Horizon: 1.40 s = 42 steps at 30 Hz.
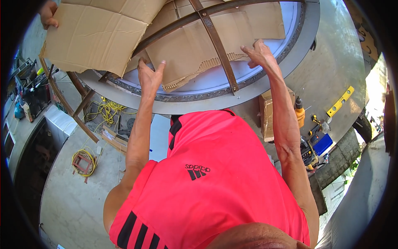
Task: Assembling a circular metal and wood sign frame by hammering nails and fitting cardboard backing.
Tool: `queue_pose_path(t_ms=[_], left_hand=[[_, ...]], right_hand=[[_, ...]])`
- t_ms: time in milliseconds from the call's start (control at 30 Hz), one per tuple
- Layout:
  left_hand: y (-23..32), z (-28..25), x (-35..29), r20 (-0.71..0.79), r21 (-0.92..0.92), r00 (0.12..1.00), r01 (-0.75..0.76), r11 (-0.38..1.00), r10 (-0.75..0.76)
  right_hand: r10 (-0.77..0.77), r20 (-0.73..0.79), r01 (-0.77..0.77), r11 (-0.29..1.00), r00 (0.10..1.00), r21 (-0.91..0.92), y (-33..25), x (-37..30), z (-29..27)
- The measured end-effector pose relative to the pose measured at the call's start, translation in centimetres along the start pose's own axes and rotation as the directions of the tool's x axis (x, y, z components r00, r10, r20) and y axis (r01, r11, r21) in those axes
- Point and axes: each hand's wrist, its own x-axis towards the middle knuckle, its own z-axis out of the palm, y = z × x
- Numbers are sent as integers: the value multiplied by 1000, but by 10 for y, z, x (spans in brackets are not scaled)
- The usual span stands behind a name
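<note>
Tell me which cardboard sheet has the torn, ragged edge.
The lower sheet under both hands, left and right; the upper-left sheet has clean edges.

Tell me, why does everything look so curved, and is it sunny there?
Head view: the fisheye lens bends the metal ring toward the dark rim; hard sunlight falls on the cardboard under both hands, left hand, right hand; all fairly sharp.

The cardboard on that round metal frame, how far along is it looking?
Done: cardboard sheets already cover the far part of the round frame. In hand: the left hand and right hand press on a torn sheet under the rusty bar, while another person's hand holds a large sheet. Left: the near white surface shows bare.
</note>
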Motion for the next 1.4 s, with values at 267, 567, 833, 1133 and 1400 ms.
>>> queue_pose_path(t_ms=[267, 567, 833, 1133, 1400], left_hand=[[-17, -10, -6, 522, -650, 788, 616, 445, -327], [-6, -20, -36, 601, -682, 743, 669, 296, -295], [4, -30, -25, 785, -285, 573, 671, 685, -235], [12, -13, -16, 528, -488, 838, 434, 758, -140], [29, -18, -45, 523, -174, 839, 276, 945, -149]], right_hand=[[87, -219, 214, 63, 972, 975, 33, -9, 36], [73, 252, -258, 86, 965, 962, 12, -11, 74], [202, 47, -38, -51, 978, 998, 13, -5, 73], [422, -293, 356, -78, 858, 931, 33, 61, -10], [182, -502, 412, 376, 845, 830, 64, 134, -78]])
